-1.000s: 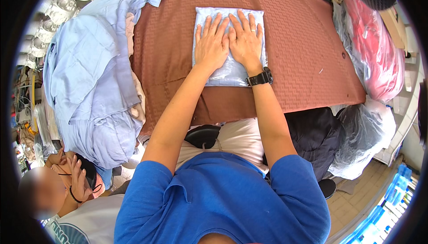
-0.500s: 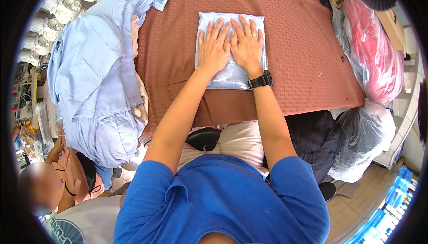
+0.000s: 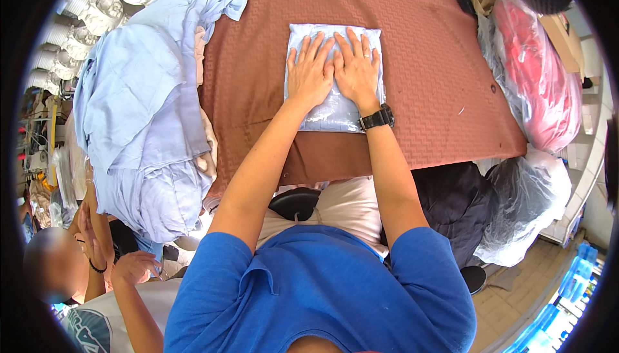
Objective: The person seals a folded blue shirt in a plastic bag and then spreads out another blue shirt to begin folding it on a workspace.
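A flat, square packet of folded light blue cloth in clear plastic [image 3: 329, 117] lies on the brown textured cloth [image 3: 438, 82] that covers the table. My left hand [image 3: 311, 72] rests flat on its left half, fingers stretched out and pointing away from me. Beside it my right hand [image 3: 354, 72] presses on the right half, fingers spread, with a ring on one finger and a black watch [image 3: 377, 117] at the wrist. The two thumbs are close together near the packet's middle. Neither hand grips anything.
Loose light blue garments [image 3: 138, 88] are heaped at the table's left. On the right are a red bundle in clear plastic [image 3: 538, 76] and a dark bundle in plastic [image 3: 522, 205]. Another person's hand [image 3: 135, 268] shows at the lower left. White ornate pieces [image 3: 97, 11] line the far left.
My hands stay flat on the packet, almost unmoved. The view has shifted slightly. At the lower left, the other person's raised arm and hand have come into view.
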The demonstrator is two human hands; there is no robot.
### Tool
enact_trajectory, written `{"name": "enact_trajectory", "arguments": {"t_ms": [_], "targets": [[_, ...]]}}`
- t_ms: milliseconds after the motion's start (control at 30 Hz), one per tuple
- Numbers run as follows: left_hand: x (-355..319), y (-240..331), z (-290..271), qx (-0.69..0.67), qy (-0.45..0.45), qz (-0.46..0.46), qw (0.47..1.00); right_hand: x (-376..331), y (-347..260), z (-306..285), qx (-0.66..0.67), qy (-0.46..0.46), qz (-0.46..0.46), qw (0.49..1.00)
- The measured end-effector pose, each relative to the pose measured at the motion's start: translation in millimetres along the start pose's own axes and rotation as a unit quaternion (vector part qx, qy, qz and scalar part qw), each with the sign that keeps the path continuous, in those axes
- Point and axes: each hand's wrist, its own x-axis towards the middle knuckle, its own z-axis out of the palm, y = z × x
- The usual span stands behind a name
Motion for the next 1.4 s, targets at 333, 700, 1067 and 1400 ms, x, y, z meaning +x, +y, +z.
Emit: {"name": "enact_trajectory", "arguments": {"t_ms": [333, 700, 1067, 1400], "targets": [[35.7, -37.9, -27.1, -0.512, -0.122, -0.140, 0.838, 29.4, 43.5, -20.1, 0.445, -0.014, 0.119, 0.887], [24.6, -89.4, -27.9, -0.356, -0.056, -0.329, 0.873, -21.6, 54.8, -67.8, 0.150, -0.069, 0.275, 0.947], [32.6, -87.7, -25.7, -0.291, 0.023, -0.319, 0.902, -3.3, 66.0, -65.2, 0.379, -0.156, 0.341, 0.846], [56.5, -57.1, -125.5, -0.402, 0.026, -0.178, 0.898, 58.5, 30.7, -146.7, 0.393, -0.144, 0.170, 0.892]]}}
